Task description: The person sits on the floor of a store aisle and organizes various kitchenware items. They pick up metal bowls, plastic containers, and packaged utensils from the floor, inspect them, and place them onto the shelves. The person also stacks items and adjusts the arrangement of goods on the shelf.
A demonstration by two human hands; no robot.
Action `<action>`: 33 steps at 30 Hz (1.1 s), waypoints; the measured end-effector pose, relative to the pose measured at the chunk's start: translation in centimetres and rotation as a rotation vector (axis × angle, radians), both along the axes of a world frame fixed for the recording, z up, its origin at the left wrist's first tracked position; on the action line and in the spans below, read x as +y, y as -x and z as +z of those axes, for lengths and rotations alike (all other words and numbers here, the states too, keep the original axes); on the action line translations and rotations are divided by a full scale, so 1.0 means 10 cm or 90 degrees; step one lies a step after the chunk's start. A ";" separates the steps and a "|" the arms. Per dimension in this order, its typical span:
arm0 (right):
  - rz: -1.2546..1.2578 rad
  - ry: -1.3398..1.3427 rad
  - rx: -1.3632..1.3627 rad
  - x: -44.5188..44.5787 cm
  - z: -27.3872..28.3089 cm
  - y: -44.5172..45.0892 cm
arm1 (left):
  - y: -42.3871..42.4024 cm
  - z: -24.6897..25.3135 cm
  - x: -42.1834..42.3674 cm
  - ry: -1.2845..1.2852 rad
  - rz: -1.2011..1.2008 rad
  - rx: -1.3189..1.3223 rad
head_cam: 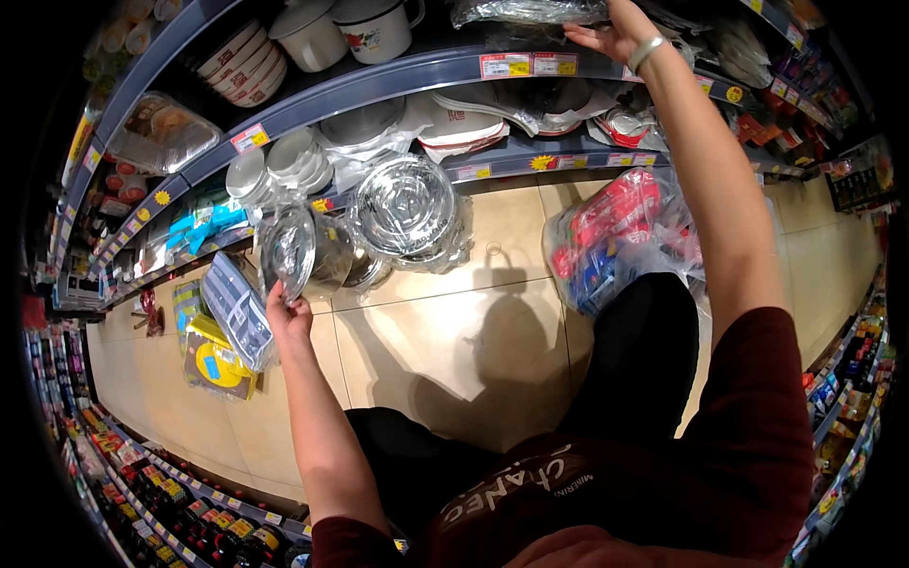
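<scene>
My left hand grips the lower rim of a round, clear lid in plastic wrap. Behind that lid sits a shiny metal pot, tilted on the tiles; whether the two are joined is hard to tell. Just right of them stands a larger wrapped pot with a clear lid. My right hand reaches up to the upper shelf and touches the end of a silvery, plastic-wrapped package. Its fingertips are partly cut off by the picture's top edge, so its grip is unclear.
Enamel mugs and stacked bowls fill the upper shelf. Below are wrapped white bowls and plates. On the floor lie a red and blue bagged bundle and folded packaged textiles. Bottles line the shelving behind.
</scene>
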State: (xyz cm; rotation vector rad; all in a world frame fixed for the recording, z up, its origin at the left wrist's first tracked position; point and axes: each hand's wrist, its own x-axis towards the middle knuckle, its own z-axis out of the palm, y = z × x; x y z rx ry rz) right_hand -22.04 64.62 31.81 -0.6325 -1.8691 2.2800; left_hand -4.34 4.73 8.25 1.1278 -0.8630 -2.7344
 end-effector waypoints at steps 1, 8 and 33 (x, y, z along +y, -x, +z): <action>0.115 0.040 -0.042 0.21 0.04 0.17 | -0.01 0.06 0.00 0.011 0.008 0.015; 0.097 0.178 -0.116 0.08 -0.07 0.35 | -0.33 0.47 -0.01 0.031 0.057 0.040; 0.138 0.247 0.014 -0.07 0.23 -1.07 | -0.73 2.27 1.69 -0.019 -0.038 0.201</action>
